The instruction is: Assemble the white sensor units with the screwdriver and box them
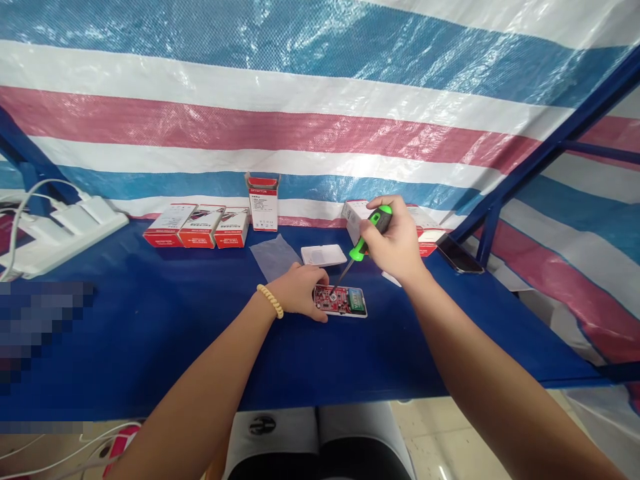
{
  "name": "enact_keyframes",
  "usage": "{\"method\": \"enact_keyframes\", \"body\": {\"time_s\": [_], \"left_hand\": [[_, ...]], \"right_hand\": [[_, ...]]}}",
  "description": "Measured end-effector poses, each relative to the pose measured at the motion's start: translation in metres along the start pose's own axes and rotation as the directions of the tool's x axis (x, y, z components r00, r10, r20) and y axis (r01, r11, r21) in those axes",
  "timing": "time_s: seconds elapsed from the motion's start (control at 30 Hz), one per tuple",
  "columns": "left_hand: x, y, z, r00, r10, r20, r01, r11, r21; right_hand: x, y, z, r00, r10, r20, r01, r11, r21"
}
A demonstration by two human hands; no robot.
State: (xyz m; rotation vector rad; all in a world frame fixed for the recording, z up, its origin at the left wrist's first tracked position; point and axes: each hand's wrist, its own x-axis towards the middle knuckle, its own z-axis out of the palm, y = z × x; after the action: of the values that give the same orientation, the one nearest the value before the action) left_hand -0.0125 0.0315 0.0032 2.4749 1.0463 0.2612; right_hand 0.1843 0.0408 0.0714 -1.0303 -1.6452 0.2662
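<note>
On the blue table lies an opened detector [345,301], a white shell with a red circuit board and a small green display at its right end. My left hand [299,291] grips the detector's left end between thumb and fingers, holding it against the table. A green-and-black screwdriver [379,220] is wrapped in my right hand [393,240]. Its shaft slants down left, and the tip meets the board or hovers just over it; which one I cannot tell. Behind the detector rests a loose white cover [324,255], with a clear plastic bag [275,257] to its left.
Several red-and-white boxes [201,225] stand at the back left, beside an upright open box [264,203]. Another box [353,219] is partly behind my right hand. A phone [460,255] lies at the right. A white power strip [65,233] with plugs occupies the left.
</note>
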Motion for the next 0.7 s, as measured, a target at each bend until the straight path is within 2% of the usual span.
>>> {"method": "enact_keyframes", "body": {"time_s": [0.13,0.37,0.7], "left_hand": [[-0.002,-0.001,-0.002,1.000,0.020,-0.017,-0.020,1.000,-0.002],[-0.002,-0.002,0.002,0.985,0.103,-0.135,-0.105,0.994,-0.013],[0.001,-0.006,0.002,0.987,0.105,-0.123,-0.114,0.991,-0.074]], "right_hand": [[0.001,0.005,-0.003,0.999,0.039,-0.005,-0.039,0.997,0.068],[0.006,0.007,-0.009,0.998,0.053,-0.032,-0.048,0.986,0.160],[0.006,0.001,-0.015,0.997,-0.031,-0.064,0.039,0.991,0.129]]}}
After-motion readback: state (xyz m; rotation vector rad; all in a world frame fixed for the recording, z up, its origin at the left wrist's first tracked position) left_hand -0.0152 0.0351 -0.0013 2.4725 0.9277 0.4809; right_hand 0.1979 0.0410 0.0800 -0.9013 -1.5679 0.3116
